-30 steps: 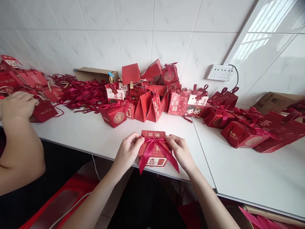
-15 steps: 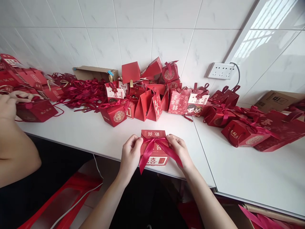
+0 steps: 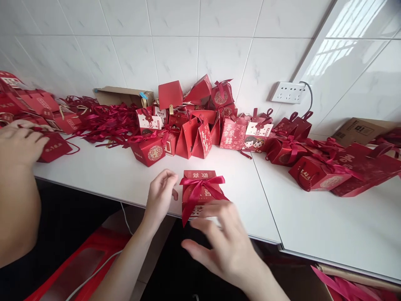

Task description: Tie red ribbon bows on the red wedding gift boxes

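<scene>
A red gift box (image 3: 188, 196) with gold and white lettering stands at the table's front edge. Across its top lies a dark pink ribbon bow (image 3: 200, 184), its two loops spread sideways and one tail hanging over the front. Just left of the box, my left hand (image 3: 162, 193) is raised with its fingers loosely curled and apart, holding nothing. My right hand (image 3: 222, 238) hovers nearer to me, in front of the box and covering its lower right part. Thumb and fingers there are spread, with nothing between them.
Several red gift boxes (image 3: 171, 95) crowd the wall, beside a heap of ribbons (image 3: 109, 121). At the left a co-worker's hand (image 3: 20, 142) is on another red box (image 3: 54, 147). A carton of ribbon (image 3: 341, 288) sits below the table's right edge; a red stool (image 3: 103, 242) stands lower left.
Both my hands have let go of the bow's loops. The left moved slightly left; the right came down toward me. The co-worker's hand shifted over its box.
</scene>
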Tool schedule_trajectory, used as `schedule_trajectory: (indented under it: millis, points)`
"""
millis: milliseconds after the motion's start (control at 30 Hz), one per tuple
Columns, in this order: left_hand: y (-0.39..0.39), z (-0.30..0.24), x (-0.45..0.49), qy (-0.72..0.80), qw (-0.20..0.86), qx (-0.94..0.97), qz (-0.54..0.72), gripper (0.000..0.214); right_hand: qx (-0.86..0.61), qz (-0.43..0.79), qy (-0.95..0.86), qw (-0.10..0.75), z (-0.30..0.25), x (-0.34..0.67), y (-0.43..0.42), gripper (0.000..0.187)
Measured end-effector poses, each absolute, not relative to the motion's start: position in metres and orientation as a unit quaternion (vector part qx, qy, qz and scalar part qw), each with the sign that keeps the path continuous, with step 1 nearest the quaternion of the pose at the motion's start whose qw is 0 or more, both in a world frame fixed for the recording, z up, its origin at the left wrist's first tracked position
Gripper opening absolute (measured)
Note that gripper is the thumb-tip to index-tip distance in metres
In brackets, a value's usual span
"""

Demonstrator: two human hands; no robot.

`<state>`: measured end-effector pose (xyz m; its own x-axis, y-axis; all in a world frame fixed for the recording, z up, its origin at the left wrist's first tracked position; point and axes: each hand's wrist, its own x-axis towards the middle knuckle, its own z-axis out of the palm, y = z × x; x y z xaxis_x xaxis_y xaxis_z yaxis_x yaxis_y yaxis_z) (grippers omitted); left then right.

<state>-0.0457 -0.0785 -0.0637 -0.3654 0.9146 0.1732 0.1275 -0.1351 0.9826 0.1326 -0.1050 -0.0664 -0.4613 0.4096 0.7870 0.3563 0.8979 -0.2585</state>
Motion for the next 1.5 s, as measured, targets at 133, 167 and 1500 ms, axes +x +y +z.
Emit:
schedule_trajectory:
  millis: [133, 167, 1500]
  points:
    - [-0.074, -0.050, -0.042, 0.580, 0.158, 0.611, 0.515, 0.010, -0.242, -0.101, -0.858, 0.441, -0.093, 0.110, -0.093, 0.020]
    - [-0.073, -0.048, -0.041, 0.574, 0.133, 0.652, 0.478, 0.011, -0.238, -0.098, -0.850, 0.459, -0.099, 0.109, -0.089, 0.020]
    - [-0.063, -0.051, -0.035, 0.554, 0.208, 0.708, 0.386, 0.009, -0.417, 0.515, -0.624, 0.413, -0.083, 0.160, -0.073, 0.038]
